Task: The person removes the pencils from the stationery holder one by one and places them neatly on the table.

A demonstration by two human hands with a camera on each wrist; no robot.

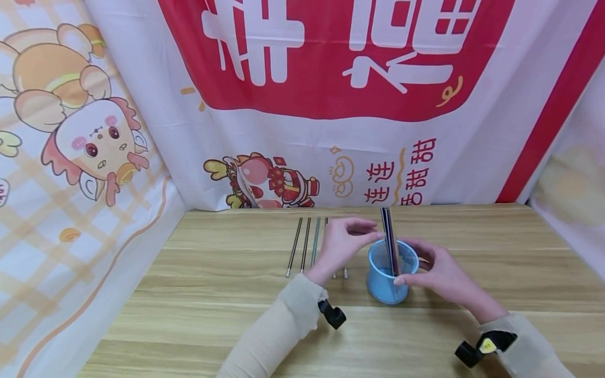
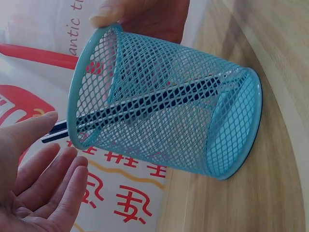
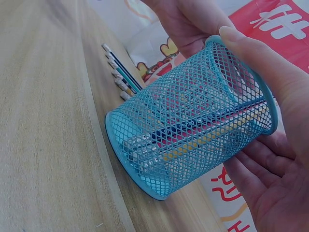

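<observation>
A light-blue mesh pencil cup (image 1: 386, 289) stands upright on the wooden table. My right hand (image 1: 442, 267) holds it by the upper side, with the thumb at the rim and the fingers round the far side. Several pencils (image 1: 387, 225) lean inside the cup; through the mesh in the right wrist view, their pale eraser ends (image 3: 145, 150) rest at its bottom. Left of the rim is my left hand (image 1: 346, 240). Its thumb is beside the upper part of the pencils, and its fingers (image 2: 67, 193) are loosely bent with nothing between them. Whether the thumb touches a pencil, I cannot tell.
Several more pencils (image 1: 305, 245) lie side by side on the table (image 1: 211, 303), left of the cup and partly behind my left hand and wrist. A printed cloth (image 1: 260, 129) hangs along the table's back edge, with more cloth at both sides.
</observation>
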